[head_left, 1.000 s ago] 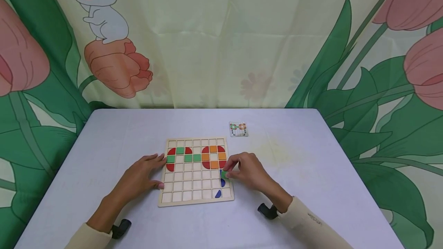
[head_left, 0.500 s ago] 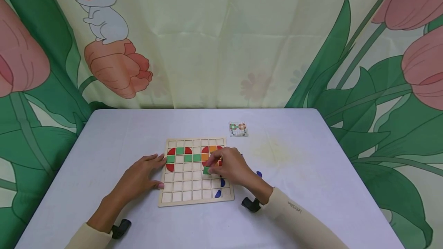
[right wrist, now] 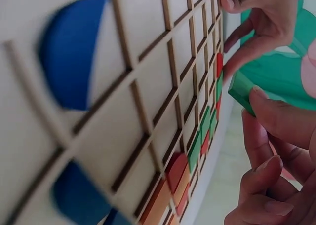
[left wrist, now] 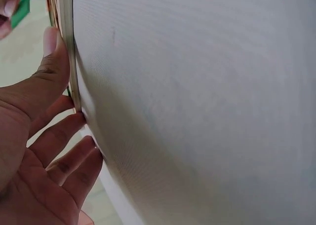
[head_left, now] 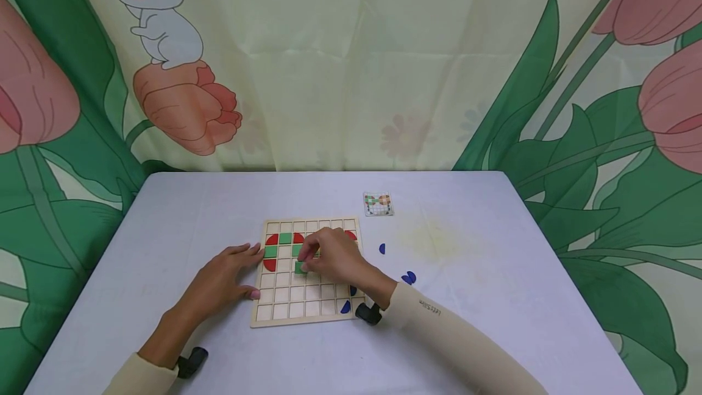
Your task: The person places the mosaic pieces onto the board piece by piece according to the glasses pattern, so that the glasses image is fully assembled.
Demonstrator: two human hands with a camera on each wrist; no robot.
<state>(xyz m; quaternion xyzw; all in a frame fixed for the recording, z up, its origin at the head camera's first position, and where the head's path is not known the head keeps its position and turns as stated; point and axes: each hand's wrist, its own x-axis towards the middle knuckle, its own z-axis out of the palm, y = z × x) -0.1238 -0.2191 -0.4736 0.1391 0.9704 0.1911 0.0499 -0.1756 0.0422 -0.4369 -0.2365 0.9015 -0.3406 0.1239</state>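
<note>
A wooden grid board lies on the table. Thumb and index finger of my right hand pinch a green square tile, held tilted over the board's middle columns. My left hand rests at the board's left side, thumb and fairly straight fingertips against its edge in the left wrist view. Red rounded pieces and green tiles sit in cells at the board's upper left. Orange tiles, mostly behind my right hand in the head view, show in the right wrist view. Blue rounded pieces lie at the board's lower right.
Beyond the board's far right corner lies a small pattern card with a coloured grid design. Loose blue pieces are on the white tablecloth right of the board. A printed curtain hangs behind the table.
My right hand has carried the green tile leftward from the board's right edge to its middle, uncovering blue pieces on the tablecloth. The left hand has stayed still.
</note>
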